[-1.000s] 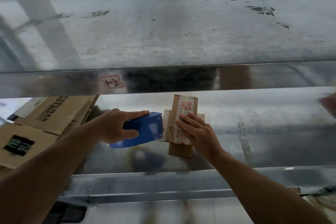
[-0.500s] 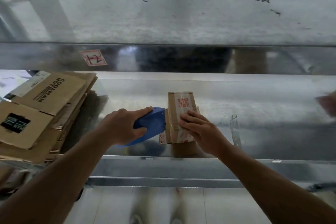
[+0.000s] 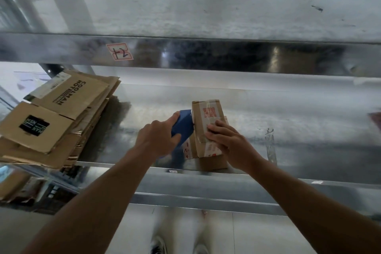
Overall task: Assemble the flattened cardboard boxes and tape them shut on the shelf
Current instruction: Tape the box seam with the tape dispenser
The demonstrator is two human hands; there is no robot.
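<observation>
Two shelves of scuffed, shiny steel fill your view. On the lower shelf (image 3: 288,121), near its front edge at centre, sits the box (image 3: 208,113), taped and printed in red. Your right hand (image 3: 228,142) holds it, fingers bent over its top. Your left hand (image 3: 156,140) grips a blue dispenser (image 3: 183,125) that touches the box's 9 o'clock side. Flattened cardboard (image 3: 61,113) is stacked at 9 o'clock, overhanging the shelf front. The upper shelf (image 3: 206,55) carries a label (image 3: 119,52) on its front lip at 11 o'clock. Pale floor (image 3: 181,231) and your shoes (image 3: 158,247) show at 6 o'clock.
</observation>
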